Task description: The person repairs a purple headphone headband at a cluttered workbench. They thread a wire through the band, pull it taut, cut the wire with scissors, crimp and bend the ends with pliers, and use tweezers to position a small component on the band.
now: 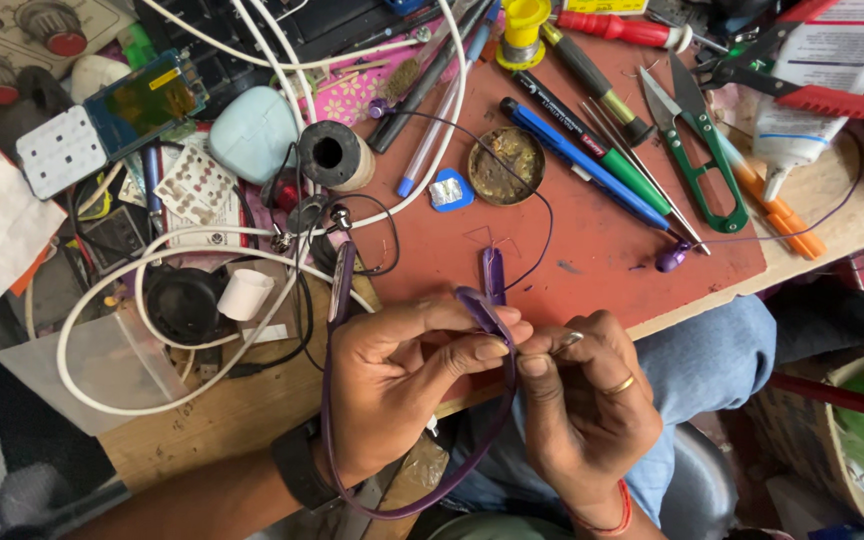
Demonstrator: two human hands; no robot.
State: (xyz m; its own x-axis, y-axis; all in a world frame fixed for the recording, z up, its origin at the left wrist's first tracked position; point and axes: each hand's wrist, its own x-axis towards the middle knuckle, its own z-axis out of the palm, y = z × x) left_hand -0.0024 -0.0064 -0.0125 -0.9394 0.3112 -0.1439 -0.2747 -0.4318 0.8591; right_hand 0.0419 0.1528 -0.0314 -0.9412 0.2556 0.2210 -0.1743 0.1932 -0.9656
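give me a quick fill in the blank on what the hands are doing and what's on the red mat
1. The left hand pinches the end of a ____ neckband that loops down below both hands.
2. The right hand wears a gold ____ on one finger.
3. On the red mat, the thread snips have ____ handles.
4. The small round tin lies ____ of the blue pen on the mat.

Missing words: purple; ring; green; left
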